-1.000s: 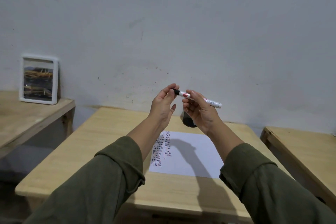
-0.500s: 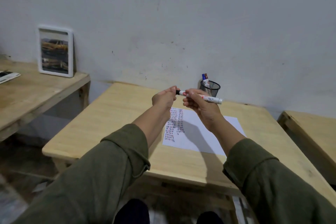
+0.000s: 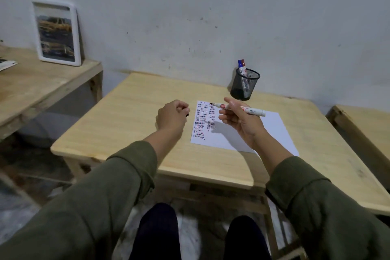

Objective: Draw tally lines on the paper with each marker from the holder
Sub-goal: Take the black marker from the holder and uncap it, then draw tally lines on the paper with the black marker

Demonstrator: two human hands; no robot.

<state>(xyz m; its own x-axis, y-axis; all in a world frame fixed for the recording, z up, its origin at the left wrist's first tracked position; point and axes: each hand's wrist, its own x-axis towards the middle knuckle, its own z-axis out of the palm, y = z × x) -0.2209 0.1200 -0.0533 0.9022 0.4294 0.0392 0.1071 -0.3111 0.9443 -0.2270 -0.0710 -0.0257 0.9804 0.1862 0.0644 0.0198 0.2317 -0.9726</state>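
Observation:
My right hand (image 3: 240, 123) holds a white marker (image 3: 252, 111) level above the paper, its bare dark tip pointing left. My left hand (image 3: 172, 115) is closed around the marker's black cap (image 3: 187, 114), a little left of the tip. The white paper (image 3: 272, 133) lies on the wooden table (image 3: 135, 124); columns of short tally lines in several colours fill its left part. A black mesh holder (image 3: 244, 86) stands behind the paper near the wall, with a blue-capped and a red-capped marker (image 3: 242, 65) sticking out.
A white-framed picture (image 3: 57, 31) leans against the wall on a second wooden table (image 3: 35, 88) to the left. Another wooden table (image 3: 363, 124) stands at the right. My knees show below the table's front edge.
The cap has come off the marker: my left hand pulled away to the left with it. Both hands dropped lower toward the paper and the view tilted down.

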